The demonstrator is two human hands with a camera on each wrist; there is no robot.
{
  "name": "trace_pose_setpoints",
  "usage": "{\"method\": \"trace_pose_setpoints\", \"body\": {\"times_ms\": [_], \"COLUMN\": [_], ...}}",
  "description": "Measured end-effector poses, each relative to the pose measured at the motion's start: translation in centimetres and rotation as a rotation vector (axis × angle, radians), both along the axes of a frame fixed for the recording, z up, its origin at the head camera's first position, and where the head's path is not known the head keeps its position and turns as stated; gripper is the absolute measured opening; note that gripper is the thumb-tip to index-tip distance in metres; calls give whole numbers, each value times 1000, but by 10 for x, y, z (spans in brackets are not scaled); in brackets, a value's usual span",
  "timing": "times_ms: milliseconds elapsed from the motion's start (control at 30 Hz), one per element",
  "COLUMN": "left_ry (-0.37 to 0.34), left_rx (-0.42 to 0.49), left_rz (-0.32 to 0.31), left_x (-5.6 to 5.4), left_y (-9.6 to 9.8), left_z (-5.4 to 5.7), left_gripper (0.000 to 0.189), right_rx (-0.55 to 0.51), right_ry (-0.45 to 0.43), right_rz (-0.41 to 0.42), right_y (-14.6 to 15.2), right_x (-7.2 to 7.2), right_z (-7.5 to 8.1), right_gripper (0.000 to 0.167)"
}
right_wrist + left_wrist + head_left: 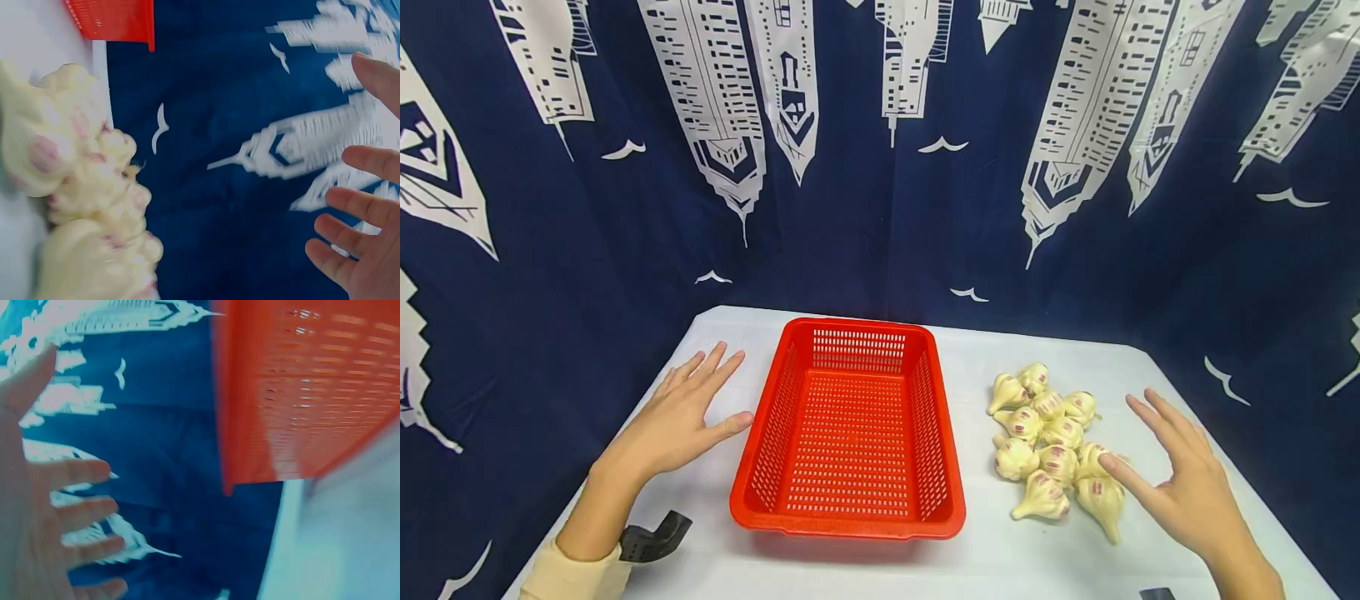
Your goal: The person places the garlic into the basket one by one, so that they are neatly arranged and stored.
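A red plastic basket (847,533) with slotted walls stands in the middle of the white table, with nothing in it. To its left my left hand (673,425) hovers with fingers spread, the thumb tip near the basket's side. Several garlic bulbs (1043,493), pale with purplish marks, lie in a cluster right of the basket. My right hand (1187,483) is held just right of the garlic, its fingers apart and its palm holding nothing. In the right wrist view the garlic bulbs (94,181) sit well apart from the right fingers (365,206).
The white table (970,567) reaches back to a dark blue curtain (880,225) printed with white buildings and birds. A black strap piece (655,537) sits at my left wrist, below a cream sleeve (576,571).
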State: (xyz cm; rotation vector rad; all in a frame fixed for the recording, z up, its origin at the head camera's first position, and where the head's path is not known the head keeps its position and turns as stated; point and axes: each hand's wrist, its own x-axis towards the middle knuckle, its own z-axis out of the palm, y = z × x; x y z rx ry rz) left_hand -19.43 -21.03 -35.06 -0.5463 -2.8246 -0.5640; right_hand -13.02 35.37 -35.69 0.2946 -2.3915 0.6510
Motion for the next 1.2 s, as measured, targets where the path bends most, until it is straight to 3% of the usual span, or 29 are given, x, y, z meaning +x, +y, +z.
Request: {"method": "trace_pose_setpoints", "body": {"times_ms": [200, 333, 433, 567, 667, 800, 1200], "left_ry": [174, 243, 287, 315, 291, 280, 406], "left_rx": [217, 327, 406, 482, 502, 515, 631], "left_rz": [-95, -155, -216, -311, -347, -351, -385], "left_x": [-14, -24, -30, -35, -35, -35, -41], "left_y": [-6, -4, -2, 5, 11, 16, 23], "left_z": [-47, -75, -88, -97, -103, -108, -122], "left_gripper": [64, 61, 62, 62, 62, 63, 59], "right_rx": [-278, -297, -300, -318, -312, -290, -198], "right_ry": [74, 30, 1, -12, -18, -13, 25], "right_rz": [-125, -156, -174, -193, -205, -217, -285], "right_y": [7, 8, 7, 5, 4, 5, 10], "right_x": [5, 9, 10, 12, 13, 11, 8], "right_z": [-39, -56, -64, -74, -81, -89, -105], "right_gripper": [59, 54, 52, 49, 48, 49, 56]}}
